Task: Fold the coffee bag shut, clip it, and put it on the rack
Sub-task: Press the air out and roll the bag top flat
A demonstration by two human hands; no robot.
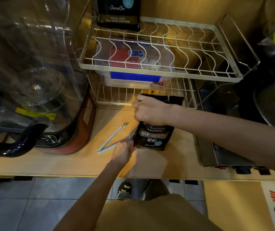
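Note:
A black coffee bag [153,136] with white lettering stands on the wooden counter in front of the wire rack [160,70]. My right hand [150,110] is closed over the bag's top, pressing it down. My left hand [124,150] grips the bag's lower left corner. A pale blue bag clip [111,140] lies open in a V on the counter, just left of the bag, with one end under my left hand. A second black coffee bag [118,12] stands on the rack's upper tier at the back left.
A clear lidded box [134,64] with a blue latch sits on the rack's lower tier. A large blender with a clear cover [31,77] stands to the left. A metal appliance [223,155] and dark pots crowd the right side. The counter's front edge [100,175] is near me.

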